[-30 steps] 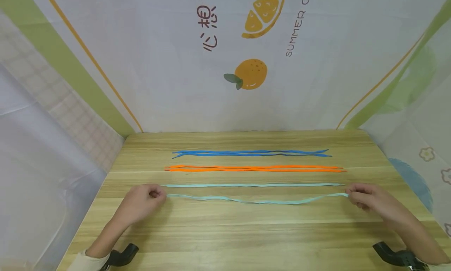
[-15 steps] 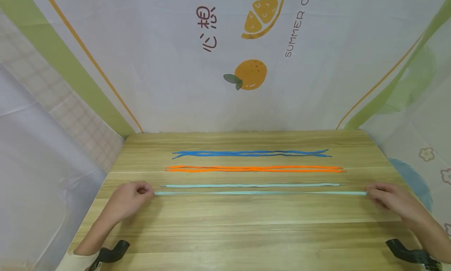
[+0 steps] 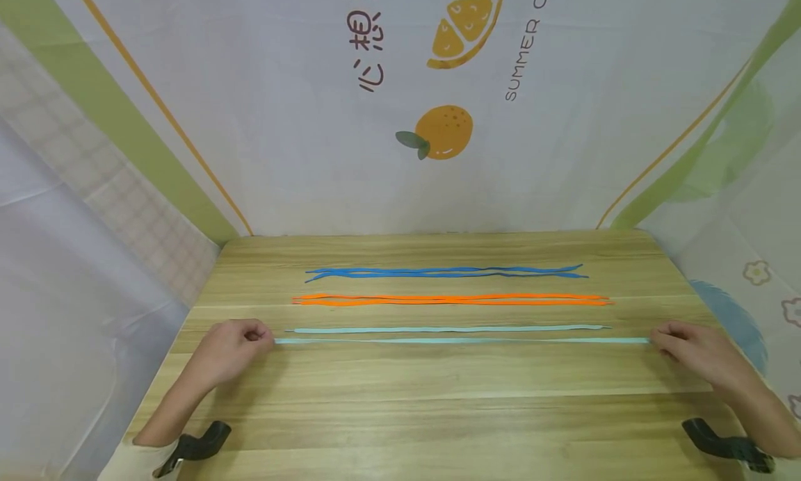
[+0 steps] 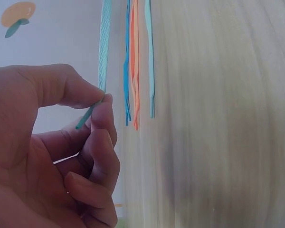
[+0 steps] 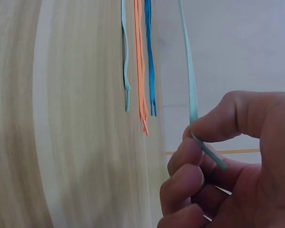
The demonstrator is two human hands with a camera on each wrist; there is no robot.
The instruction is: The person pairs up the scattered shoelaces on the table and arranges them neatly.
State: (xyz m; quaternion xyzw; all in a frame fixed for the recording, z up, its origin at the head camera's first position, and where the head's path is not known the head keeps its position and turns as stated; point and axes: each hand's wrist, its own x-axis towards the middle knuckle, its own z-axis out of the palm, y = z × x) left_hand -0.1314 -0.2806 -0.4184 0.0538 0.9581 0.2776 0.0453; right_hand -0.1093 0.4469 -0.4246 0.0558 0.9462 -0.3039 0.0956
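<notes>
A mint-green shoelace [image 3: 432, 340] is stretched taut and straight between both hands, raised off the table. My left hand [image 3: 236, 350] pinches it near one end between thumb and forefinger; the tip [image 4: 84, 118] pokes out past the fingers in the left wrist view. At the other end my right hand [image 3: 694, 352] pinches it likewise, with the tip [image 5: 213, 156] sticking out below the thumb in the right wrist view. Just beyond, a second mint-green shoelace [image 3: 438, 329] lies straight on the table, parallel to the held one.
Farther back on the wooden table [image 3: 413, 411] lie two orange shoelaces [image 3: 450, 300] side by side, then two blue shoelaces [image 3: 407, 272]. A printed white cloth [image 3: 325, 154] hangs along the table's back edge, and more cloth hangs at both sides.
Both hands have moved apart, the left hand leftward and the right hand rightward. The held mint-green shoelace went from slack and wavy to taut; over the last half second little has changed.
</notes>
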